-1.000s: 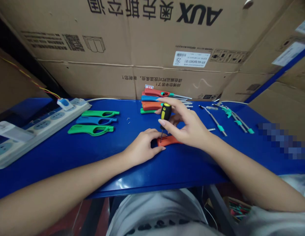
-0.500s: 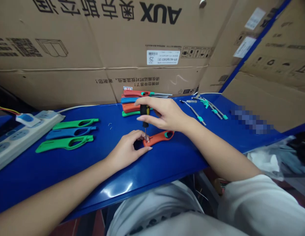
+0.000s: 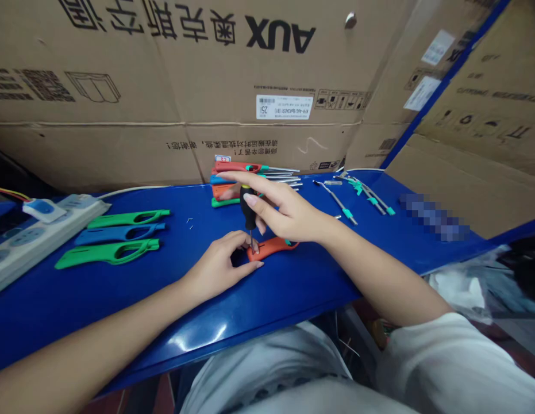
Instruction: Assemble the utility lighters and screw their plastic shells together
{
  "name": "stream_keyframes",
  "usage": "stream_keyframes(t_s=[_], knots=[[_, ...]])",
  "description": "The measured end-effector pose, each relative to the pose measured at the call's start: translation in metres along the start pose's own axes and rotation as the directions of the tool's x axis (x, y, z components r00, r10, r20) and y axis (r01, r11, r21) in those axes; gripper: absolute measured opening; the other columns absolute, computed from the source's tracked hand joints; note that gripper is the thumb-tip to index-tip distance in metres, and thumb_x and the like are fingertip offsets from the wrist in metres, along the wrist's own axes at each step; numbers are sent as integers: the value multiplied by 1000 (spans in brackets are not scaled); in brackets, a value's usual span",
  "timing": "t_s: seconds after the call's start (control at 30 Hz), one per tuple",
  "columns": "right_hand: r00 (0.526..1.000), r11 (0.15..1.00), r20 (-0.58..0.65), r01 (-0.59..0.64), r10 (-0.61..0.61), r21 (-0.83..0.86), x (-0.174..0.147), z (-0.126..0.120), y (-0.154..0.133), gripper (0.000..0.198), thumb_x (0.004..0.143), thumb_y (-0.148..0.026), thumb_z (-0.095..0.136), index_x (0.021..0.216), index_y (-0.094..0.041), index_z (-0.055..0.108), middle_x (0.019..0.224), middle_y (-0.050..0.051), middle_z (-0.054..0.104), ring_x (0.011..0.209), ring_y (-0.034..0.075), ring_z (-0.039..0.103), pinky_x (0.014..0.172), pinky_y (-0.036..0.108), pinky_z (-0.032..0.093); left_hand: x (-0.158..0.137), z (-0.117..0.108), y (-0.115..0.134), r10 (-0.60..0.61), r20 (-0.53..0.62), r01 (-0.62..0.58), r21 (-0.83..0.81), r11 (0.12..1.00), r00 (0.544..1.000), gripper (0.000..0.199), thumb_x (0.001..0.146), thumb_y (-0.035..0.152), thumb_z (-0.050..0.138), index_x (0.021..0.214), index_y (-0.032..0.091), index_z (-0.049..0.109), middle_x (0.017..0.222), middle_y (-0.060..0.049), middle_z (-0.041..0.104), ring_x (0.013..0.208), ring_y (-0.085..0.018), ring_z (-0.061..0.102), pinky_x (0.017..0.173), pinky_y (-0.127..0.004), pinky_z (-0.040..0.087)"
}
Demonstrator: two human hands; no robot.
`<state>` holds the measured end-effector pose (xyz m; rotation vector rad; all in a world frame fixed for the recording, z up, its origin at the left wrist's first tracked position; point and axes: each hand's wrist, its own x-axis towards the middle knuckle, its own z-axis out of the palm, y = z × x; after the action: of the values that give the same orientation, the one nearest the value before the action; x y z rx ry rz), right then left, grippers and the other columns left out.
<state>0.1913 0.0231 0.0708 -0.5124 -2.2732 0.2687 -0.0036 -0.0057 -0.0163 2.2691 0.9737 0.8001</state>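
An orange lighter (image 3: 273, 247) with a long-handled body lies on the blue table, its small green part at the right end. My left hand (image 3: 226, 259) pinches the lighter's left end between thumb and fingers. My right hand (image 3: 288, 210) holds a black screwdriver (image 3: 249, 210) upright, its tip down on that same end. The forefinger stretches out past the handle, and the thumb presses against its side. The lighter's right end is partly hidden under my right hand.
Left of my hands lie two green lighter shells (image 3: 107, 253) and a blue one (image 3: 120, 233), beside a white power strip (image 3: 47, 236). Behind are coloured lighters with metal rods (image 3: 237, 167). Metal rods with green parts (image 3: 370, 198) lie right. A cardboard wall (image 3: 185, 86) closes off the back.
My right hand has shifted its grip on the screwdriver, with the thumb lower on the handle side and the forefinger straighter. My left hand still holds the lighter.
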Motion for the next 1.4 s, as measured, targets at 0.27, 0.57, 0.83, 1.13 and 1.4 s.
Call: stream_keyframes(t_s=[0.27,0.57,0.83,1.13,1.4], knots=[[987,972,-106,-142,124,-187,1,2,-3,44,100,-52,47,115,-16,67,96,5,74,85,16,69,82,26,50,0,-1,3,20,11,-20,9,1000,1000,14,88,29,69,92,20,60,95,-2,66,90,-19,63,85,-34,50],[993,978,-86,-94,79,-187,0,-2,-6,40,94,-51,61,112,-16,69,104,6,75,91,18,70,83,27,51,0,-2,5,48,6,-48,14,999,999,6,89,23,62,95,20,60,97,-1,68,92,-18,64,87,-32,50],[989,986,-44,-137,142,93,0,4,3,37,102,-36,48,132,-18,58,112,5,74,89,13,71,82,27,56,0,-2,5,-15,27,14,20,1000,1000,17,88,29,65,103,21,60,101,-2,69,94,-21,66,87,-36,51],[998,994,-14,-54,53,-92,-2,2,1,36,106,-34,36,133,-18,53,126,11,65,112,19,63,96,36,52,0,-2,3,9,15,-9,16,1000,1000,18,89,29,67,104,22,61,102,-1,70,94,-20,67,87,-35,52],[996,987,-83,32,-46,-158,-4,1,6,42,90,-52,66,116,-18,65,108,7,74,97,20,70,88,30,54,-3,-3,2,19,15,-19,-3,1000,1000,21,88,27,68,106,21,59,106,-2,69,97,-20,66,90,-34,52]])
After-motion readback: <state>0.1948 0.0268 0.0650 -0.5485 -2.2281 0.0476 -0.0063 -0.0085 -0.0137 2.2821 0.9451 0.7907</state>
